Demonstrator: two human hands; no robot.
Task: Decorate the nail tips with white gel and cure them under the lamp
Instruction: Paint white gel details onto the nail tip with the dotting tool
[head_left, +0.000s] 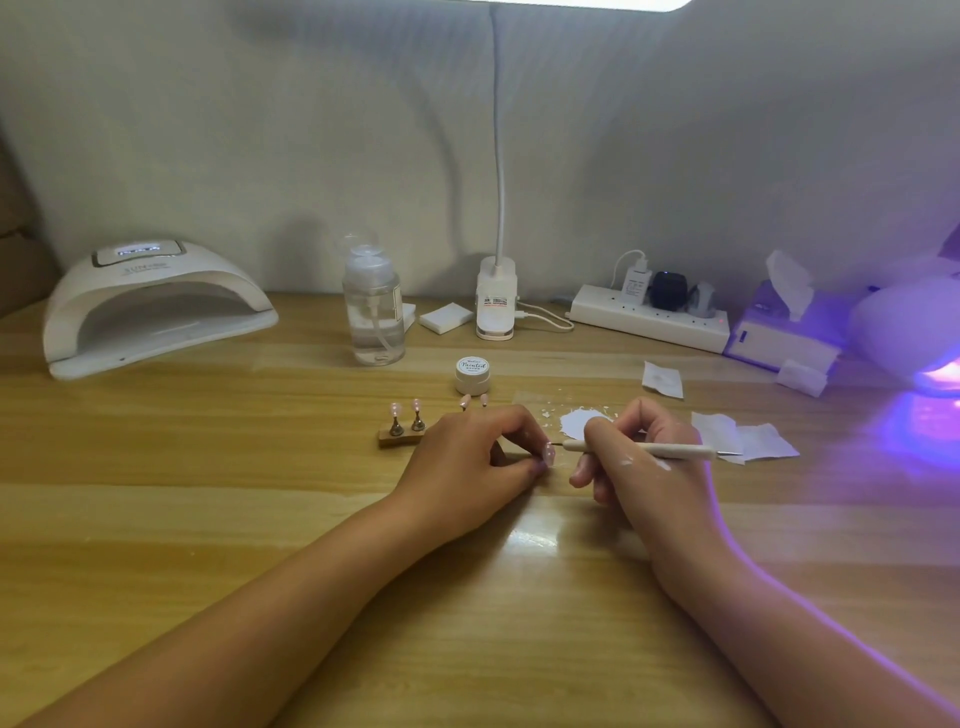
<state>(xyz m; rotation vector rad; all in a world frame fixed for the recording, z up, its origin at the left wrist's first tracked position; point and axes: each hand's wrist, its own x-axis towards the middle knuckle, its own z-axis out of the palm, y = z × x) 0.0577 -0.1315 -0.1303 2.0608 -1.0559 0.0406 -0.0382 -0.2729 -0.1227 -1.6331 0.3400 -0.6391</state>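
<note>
- The left hand (467, 457) rests on the light wooden table (208, 519), its thumb and forefinger pinching a small glossy pink nail tip (549, 453) just above the tabletop.
- The right hand (623, 467) grips a slim white-handled dotting tool (654, 449) like a pen. The tool's thin metal point is at the nail tip's edge; I cannot tell whether they touch. White smears mark the back of this hand.
- A patch of white gel (587, 417) lies spread on the table just behind the right hand.
- A small round white gel jar (473, 375), lid on, stands behind both hands.
- A low wooden holder strip (400, 440), partly hidden by the left hand, carries two upright pink tips (396, 409) on metal stands.
- A domed white curing lamp (156, 306) sits far left, and a rounded lamp glowing violet (914, 332) sits at the right edge.
</note>
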